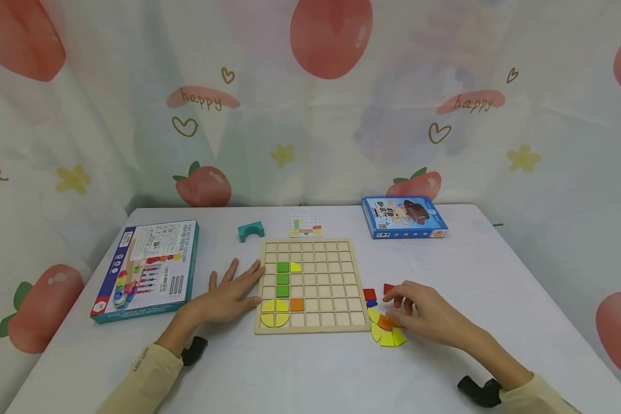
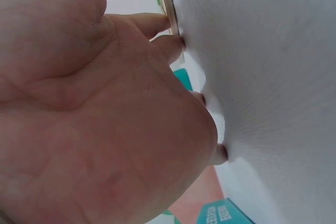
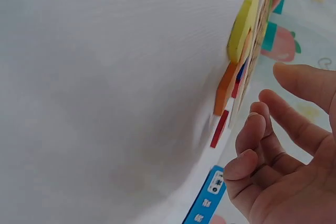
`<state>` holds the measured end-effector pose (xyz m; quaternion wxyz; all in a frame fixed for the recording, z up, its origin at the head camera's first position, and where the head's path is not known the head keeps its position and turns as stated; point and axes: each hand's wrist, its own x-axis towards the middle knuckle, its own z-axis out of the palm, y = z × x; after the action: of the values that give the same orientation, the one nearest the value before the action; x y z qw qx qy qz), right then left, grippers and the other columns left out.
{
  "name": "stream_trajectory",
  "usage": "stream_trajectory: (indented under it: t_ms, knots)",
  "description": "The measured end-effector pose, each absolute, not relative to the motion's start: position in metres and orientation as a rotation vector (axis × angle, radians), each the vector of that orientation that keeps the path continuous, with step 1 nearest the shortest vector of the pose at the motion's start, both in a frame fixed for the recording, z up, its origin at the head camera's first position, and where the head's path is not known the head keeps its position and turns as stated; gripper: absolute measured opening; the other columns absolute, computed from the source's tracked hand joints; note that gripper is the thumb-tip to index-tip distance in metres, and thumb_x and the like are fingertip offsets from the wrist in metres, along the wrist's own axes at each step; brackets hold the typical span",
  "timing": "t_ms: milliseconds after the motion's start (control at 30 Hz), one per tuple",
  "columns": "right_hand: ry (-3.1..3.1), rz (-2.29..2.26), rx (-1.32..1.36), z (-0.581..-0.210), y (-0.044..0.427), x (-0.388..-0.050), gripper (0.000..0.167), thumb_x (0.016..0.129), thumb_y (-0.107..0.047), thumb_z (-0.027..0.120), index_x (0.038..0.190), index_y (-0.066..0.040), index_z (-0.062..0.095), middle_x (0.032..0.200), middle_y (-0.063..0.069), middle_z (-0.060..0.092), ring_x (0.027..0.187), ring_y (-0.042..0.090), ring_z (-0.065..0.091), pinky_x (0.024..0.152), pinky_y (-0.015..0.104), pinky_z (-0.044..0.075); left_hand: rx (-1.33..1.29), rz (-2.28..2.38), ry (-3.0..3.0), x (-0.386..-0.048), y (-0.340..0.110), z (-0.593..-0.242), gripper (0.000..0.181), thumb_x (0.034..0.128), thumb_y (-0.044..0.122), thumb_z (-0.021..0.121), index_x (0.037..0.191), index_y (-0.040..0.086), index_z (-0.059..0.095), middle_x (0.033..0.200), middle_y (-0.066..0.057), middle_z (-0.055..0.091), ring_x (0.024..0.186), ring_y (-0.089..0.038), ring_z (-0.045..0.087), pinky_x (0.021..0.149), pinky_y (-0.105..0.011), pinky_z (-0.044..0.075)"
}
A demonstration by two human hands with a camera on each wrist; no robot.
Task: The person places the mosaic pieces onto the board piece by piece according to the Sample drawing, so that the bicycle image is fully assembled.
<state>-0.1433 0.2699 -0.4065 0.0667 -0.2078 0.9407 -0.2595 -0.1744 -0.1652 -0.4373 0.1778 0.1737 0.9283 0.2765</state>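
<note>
A wooden grid board (image 1: pixel 323 287) lies on the table, holding green squares (image 1: pixel 283 279), yellow quarter-round pieces (image 1: pixel 275 313) and one orange square (image 1: pixel 296 305). My left hand (image 1: pixel 226 299) rests with spread fingers at the board's left edge; the left wrist view shows its palm (image 2: pixel 105 114). Over loose pieces to the right of the board hovers my right hand (image 1: pixel 429 313), holding nothing. Its thumb and index finger stand apart in the right wrist view (image 3: pixel 294 140). Beneath and beside it are yellow pieces (image 1: pixel 387 338), orange pieces (image 1: pixel 385 322), a red piece (image 1: pixel 369 294) and a blue piece (image 1: pixel 371 303).
A patterned card (image 1: pixel 306 224) and a teal arch block (image 1: pixel 250 230) lie behind the board. A large toy box (image 1: pixel 150 270) is at the left, a blue box (image 1: pixel 405 217) at the back right. A printed curtain hangs behind the table.
</note>
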Motion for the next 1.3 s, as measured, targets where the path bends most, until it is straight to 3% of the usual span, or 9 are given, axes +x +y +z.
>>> stream_trajectory:
  t_ms: [667, 1300]
  knots:
    - [2.817, -0.668, -0.452, -0.418, 0.299, -0.132, 0.032, 0.085, -0.028, 0.089, 0.112, -0.016, 0.076, 0.089, -0.008, 0.062, 0.077, 0.007, 0.051, 0.064, 0.017, 0.048, 0.491, 0.783, 2.616, -0.175, -0.165, -0.439, 0.075, 0.1079, 0.042, 0.056, 0.171, 0.021, 0.022, 0.181, -0.005, 0.010, 0.165, -0.045, -0.019, 0.119, -0.080, -0.021]
    - [2.851, -0.667, -0.441, -0.421, 0.297, -0.130, 0.028, 0.086, -0.023, 0.088, 0.109, -0.016, 0.074, 0.090, -0.007, 0.062, 0.075, 0.006, 0.049, 0.063, 0.018, 0.046, 0.477, 0.784, 2.621, -0.176, -0.166, -0.439, 0.075, 0.1073, 0.042, 0.057, 0.171, 0.021, 0.023, 0.181, -0.005, 0.011, 0.165, -0.045, -0.018, 0.119, -0.081, -0.021]
